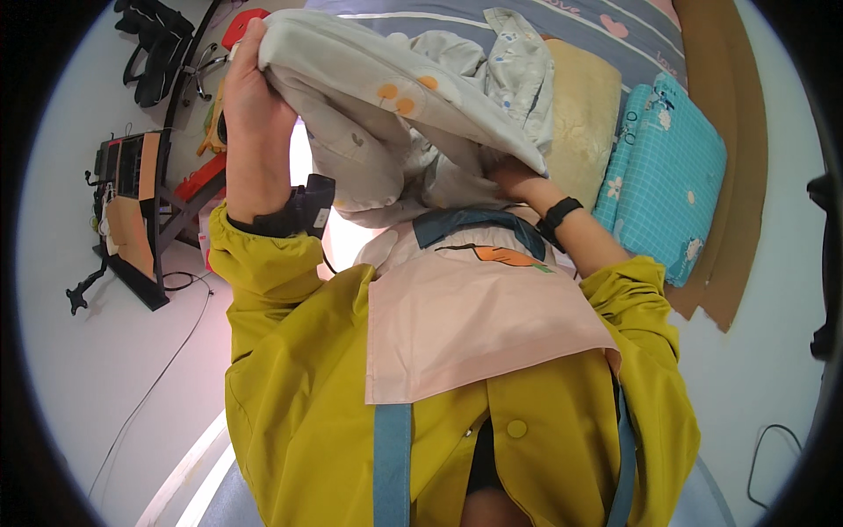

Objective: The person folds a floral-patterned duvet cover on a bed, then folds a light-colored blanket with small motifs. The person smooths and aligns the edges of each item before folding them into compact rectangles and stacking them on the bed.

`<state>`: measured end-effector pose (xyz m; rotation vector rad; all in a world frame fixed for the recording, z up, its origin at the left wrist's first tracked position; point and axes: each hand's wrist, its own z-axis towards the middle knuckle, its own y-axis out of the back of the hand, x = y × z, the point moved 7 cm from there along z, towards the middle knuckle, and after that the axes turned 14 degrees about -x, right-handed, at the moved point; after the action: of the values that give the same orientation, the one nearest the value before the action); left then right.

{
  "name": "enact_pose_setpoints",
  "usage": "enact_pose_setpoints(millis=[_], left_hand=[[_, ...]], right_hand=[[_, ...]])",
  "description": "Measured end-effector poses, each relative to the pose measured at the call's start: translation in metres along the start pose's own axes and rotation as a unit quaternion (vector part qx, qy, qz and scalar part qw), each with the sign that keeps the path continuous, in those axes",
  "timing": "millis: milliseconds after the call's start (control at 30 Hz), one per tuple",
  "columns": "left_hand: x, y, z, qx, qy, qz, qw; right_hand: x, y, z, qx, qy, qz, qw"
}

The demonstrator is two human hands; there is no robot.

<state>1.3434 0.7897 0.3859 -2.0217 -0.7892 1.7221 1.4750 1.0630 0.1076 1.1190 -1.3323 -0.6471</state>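
Observation:
A pale grey cloth (351, 75) with orange fruit prints hangs in folds in front of me, over the bed's near side. My left hand (255, 92) is closed on its upper left corner, holding it raised, thumb up. At the cloth's lower right edge is my right hand (516, 180); its fingers are hidden under the fabric, so their grip does not show. Another part of pale fabric with small blue prints (520, 75) lies bunched behind the raised edge. Whether it belongs to the same piece is unclear.
A cream pillow (580, 110) and folded turquoise checked bedding (672, 180) lie on the right. Behind is a grey patterned bed cover (588, 31). A dark desk (162, 220) and a black chair (154, 44) stand left. A thin cable (162, 378) runs along the floor.

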Motion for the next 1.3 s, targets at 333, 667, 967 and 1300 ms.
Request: enact_pose_setpoints(millis=[333, 667, 967, 1300], left_hand=[[-0.057, 0.117, 0.055, -0.196, -0.098, 0.021, 0.975], [0.119, 0.021, 0.014, -0.13, 0.043, 0.077, 0.988], [0.132, 0.0, 0.006, -0.118, 0.054, 0.076, 0.989], [0.112, 0.039, 0.017, -0.174, 0.024, 0.102, 0.979]], right_hand=[[-0.04, 0.36, -0.09, -0.367, 0.205, 0.158, 0.893], [-0.138, 0.201, -0.053, -0.34, 0.002, -0.127, 0.932], [-0.04, 0.01, 0.015, -0.074, 0.027, 0.085, 0.993], [-0.071, -0.006, 0.004, 0.048, 0.014, -0.047, 0.998]])
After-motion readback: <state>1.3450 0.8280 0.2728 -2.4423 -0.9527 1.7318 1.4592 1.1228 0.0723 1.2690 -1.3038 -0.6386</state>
